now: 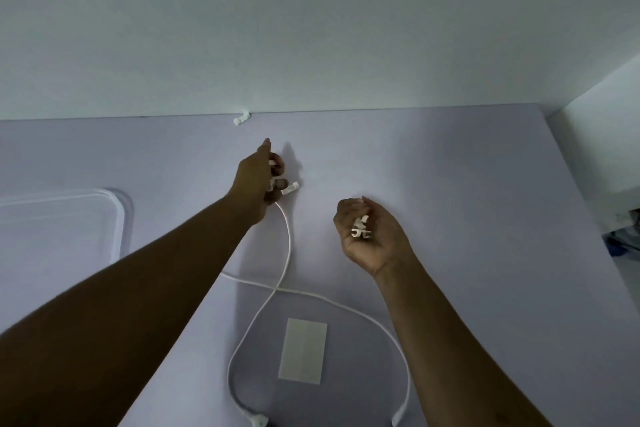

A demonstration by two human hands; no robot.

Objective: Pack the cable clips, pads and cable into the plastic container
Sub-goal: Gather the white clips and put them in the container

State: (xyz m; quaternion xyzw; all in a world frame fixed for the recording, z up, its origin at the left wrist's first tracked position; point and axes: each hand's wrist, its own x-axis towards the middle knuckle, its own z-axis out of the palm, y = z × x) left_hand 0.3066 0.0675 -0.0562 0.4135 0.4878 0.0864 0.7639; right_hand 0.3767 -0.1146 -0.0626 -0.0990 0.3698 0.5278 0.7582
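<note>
White cable (289,246) in crossed loop

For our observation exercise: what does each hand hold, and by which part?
The left hand grips the white cable at its far end. The right hand holds a few clips, cupped between palm and curled fingers.

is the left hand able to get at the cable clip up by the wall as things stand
Probably yes: only bare tabletop lies between the left hand and that cable clip, though its fingers already grip the cable.
</note>
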